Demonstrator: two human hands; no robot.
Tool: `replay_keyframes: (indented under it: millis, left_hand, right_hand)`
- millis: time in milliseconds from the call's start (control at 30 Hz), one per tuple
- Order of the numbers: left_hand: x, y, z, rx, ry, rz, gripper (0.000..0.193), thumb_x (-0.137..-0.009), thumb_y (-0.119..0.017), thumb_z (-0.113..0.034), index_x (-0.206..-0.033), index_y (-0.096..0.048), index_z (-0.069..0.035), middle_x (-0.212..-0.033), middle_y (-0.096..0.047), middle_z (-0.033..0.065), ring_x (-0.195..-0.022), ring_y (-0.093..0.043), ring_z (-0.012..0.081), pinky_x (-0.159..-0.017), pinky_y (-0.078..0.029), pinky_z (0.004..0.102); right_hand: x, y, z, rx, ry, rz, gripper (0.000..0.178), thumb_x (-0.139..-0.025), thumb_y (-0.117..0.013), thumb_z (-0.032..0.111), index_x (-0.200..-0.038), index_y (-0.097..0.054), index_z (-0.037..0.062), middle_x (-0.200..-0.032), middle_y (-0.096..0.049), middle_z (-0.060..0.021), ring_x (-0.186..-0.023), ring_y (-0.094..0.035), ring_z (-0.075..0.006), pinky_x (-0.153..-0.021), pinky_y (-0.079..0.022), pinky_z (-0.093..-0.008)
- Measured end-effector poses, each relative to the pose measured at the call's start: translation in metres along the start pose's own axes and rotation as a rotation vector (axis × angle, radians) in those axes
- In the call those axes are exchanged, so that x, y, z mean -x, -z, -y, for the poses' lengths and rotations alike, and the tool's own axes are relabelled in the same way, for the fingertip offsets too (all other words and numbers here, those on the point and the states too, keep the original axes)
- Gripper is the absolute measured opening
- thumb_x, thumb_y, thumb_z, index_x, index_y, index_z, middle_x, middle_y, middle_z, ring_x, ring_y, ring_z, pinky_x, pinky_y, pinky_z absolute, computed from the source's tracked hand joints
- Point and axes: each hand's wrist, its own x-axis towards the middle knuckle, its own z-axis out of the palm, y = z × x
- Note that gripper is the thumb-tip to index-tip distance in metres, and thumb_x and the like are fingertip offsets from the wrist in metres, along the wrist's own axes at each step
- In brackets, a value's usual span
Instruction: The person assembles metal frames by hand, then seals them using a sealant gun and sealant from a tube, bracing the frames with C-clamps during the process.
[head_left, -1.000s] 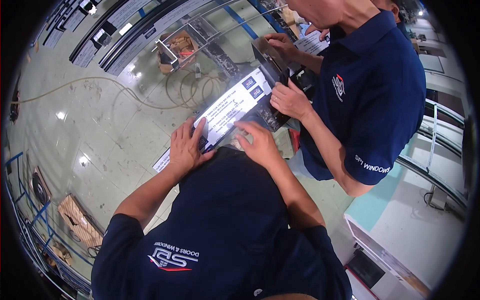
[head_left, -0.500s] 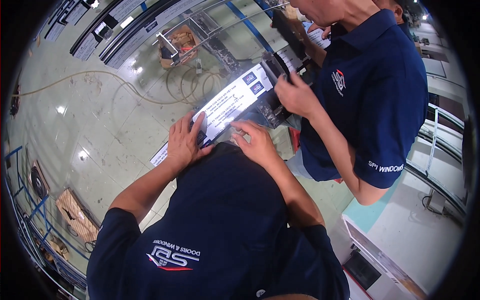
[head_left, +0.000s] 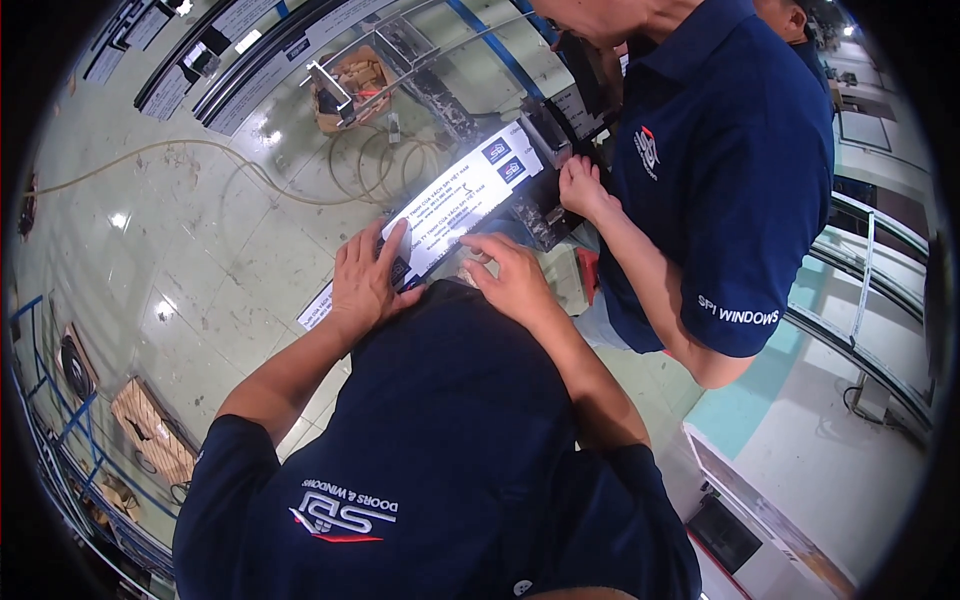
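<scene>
The white-filmed profile (head_left: 445, 212) lies right in front of the wearer's torso, its long axis slanting from lower left to upper right across my view. I see the left hand (head_left: 366, 278) as the nearer one: its fingers are spread and laid on the film toward the profile's lower-left end, with the longer bare stretch running up and rightward from them. The right hand (head_left: 515, 280) sits at the near long edge, its fingers loosely curled; I cannot tell whether thumb and forefinger pinch anything there. At the upper-right end I find a co-worker's hand (head_left: 583, 187) near a grey metal piece (head_left: 546, 132), though contact is too small for me to judge. A dark, scuffed support (head_left: 547, 222) shows beside that end. Beyond the profile, I have a coiled hose (head_left: 250, 167) and an open carton (head_left: 328, 112) in view.
</scene>
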Motion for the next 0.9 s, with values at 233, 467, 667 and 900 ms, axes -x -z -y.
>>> replay_keyframes:
  millis: [233, 467, 667, 900]
  left_hand:
    - [0.0, -0.004, -0.001, -0.01, 0.001, 0.002, 0.104, -0.077, -0.081, -0.055, -0.16, -0.033, -0.018, -0.153, -0.041, 0.0173, -0.138, -0.043, 0.038, -0.115, -0.034, 0.0506]
    - [0.0, -0.001, 0.0, -0.011, 0.009, 0.011, 0.103, -0.077, -0.081, -0.056, -0.16, -0.033, -0.018, -0.151, -0.042, 0.0179, -0.137, -0.044, 0.0382, -0.114, -0.034, 0.0508]
    - [0.0, -0.002, 0.001, -0.017, -0.002, -0.006, 0.104, -0.077, -0.081, -0.056, -0.16, -0.033, -0.017, -0.151, -0.042, 0.0182, -0.136, -0.044, 0.0384, -0.114, -0.035, 0.0506]
    - [-0.001, -0.003, -0.001, -0.023, -0.002, -0.002, 0.104, -0.077, -0.082, -0.055, -0.16, -0.033, -0.017, -0.151, -0.042, 0.0169, -0.136, -0.044, 0.0372, -0.114, -0.034, 0.0505]
  right_hand:
    - [0.002, -0.002, -0.006, 0.014, 0.011, -0.008, 0.032, -0.089, -0.073, 0.013, -0.121, -0.069, 0.0098, -0.111, -0.07, -0.0132, -0.096, -0.07, -0.0331, -0.084, -0.056, -0.0413]
    - [0.0, -0.004, -0.004, 0.009, -0.002, -0.003, 0.033, -0.09, -0.074, 0.013, -0.122, -0.069, 0.0096, -0.112, -0.071, -0.0131, -0.094, -0.07, -0.0331, -0.083, -0.057, -0.0413]
    - [-0.001, -0.007, -0.008, -0.032, -0.004, -0.037, 0.033, -0.09, -0.074, 0.012, -0.122, -0.068, 0.0085, -0.108, -0.071, -0.0109, -0.09, -0.071, -0.0274, -0.08, -0.057, -0.0364]
    - [-0.042, -0.001, -0.074, -1.089, -0.733, -0.525, 0.022, -0.105, -0.06, 0.017, -0.125, -0.059, 0.0074, -0.098, -0.067, -0.0072, -0.082, -0.066, -0.0174, -0.071, -0.055, -0.0315]
